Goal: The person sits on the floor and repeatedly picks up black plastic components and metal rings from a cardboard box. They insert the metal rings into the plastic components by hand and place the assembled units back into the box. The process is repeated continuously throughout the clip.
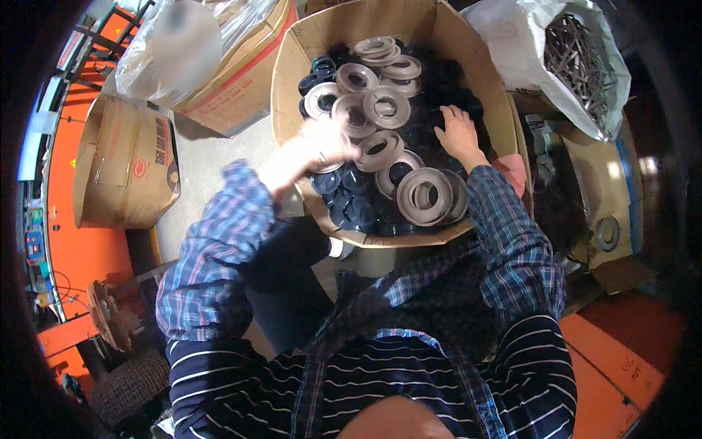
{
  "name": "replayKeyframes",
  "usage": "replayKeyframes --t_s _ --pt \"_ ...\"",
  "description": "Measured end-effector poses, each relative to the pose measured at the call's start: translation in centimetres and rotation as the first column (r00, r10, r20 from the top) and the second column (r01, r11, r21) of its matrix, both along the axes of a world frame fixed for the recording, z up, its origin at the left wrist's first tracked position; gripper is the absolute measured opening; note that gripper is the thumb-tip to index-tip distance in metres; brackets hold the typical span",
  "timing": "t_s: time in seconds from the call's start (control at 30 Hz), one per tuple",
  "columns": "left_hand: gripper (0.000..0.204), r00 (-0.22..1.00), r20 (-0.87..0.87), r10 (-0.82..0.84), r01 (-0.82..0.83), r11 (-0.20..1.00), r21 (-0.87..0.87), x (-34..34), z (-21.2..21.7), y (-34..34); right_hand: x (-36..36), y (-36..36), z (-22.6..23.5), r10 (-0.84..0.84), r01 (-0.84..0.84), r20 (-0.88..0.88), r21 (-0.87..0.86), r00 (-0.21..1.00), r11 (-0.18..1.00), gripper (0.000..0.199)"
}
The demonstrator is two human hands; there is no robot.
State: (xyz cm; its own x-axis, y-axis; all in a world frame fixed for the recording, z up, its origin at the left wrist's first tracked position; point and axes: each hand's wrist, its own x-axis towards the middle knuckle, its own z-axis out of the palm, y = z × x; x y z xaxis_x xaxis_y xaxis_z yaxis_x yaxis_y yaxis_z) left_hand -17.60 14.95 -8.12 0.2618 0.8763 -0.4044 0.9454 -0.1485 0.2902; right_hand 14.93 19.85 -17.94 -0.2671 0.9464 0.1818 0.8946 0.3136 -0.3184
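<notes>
A large open cardboard box (290,80) stands in front of me, holding many black round rings (342,208) with grey-brown flanged rings (404,206) piled on top. My left hand (327,140) is over the grey rings at the box's left side, blurred by motion. Its fingers are too smeared to show whether they grip a ring. On the right, my right hand (459,133) lies palm down over the dark pieces, fingers spread, with no ring visible in it. Several grey rings overlap in a band between my hands, some stacked together.
A white woven bag (504,40) of thin metal strips (574,62) stands at the far right. A pinkish piece (512,172) is at the box's right edge. To the left are a brown carton (117,164) and a plastic-lined carton (238,91). One ring (601,238) lies at the right.
</notes>
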Motion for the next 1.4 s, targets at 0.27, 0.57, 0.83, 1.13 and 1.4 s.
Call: replayKeyframes --t_s 0.27,0.57,0.83,1.13,1.4 --pt "0.073 0.916 -0.344 -0.206 0.177 0.978 -0.114 -0.9 -3.4 -1.7 1.1 1.0 -3.0 0.033 -0.036 0.234 0.009 0.972 0.999 0.032" --pt "0.027 -0.288 0.879 0.379 -0.289 0.841 -0.457 2.4 7.3 -1.5 -3.8 -1.0 15.1 0.077 -0.274 -0.808 -0.107 0.584 0.956 0.031" --pt "0.036 -0.206 0.950 0.235 -0.295 0.911 -0.289 8.2 9.9 -8.1 -5.9 -10.2 22.5 0.427 -0.329 -0.443 0.282 0.788 0.901 0.067" --pt "0.059 0.597 0.780 -0.187 -0.249 0.881 0.402 10.3 8.0 -8.8 -6.4 -8.8 18.6 -0.560 -0.425 -0.827 -0.490 -0.048 0.761 0.051" --pt "0.048 0.077 0.978 0.196 -0.353 0.922 -0.157 9.7 8.1 -8.0 -4.2 -8.6 18.3 0.245 -0.223 -0.574 0.109 0.782 0.969 0.065"
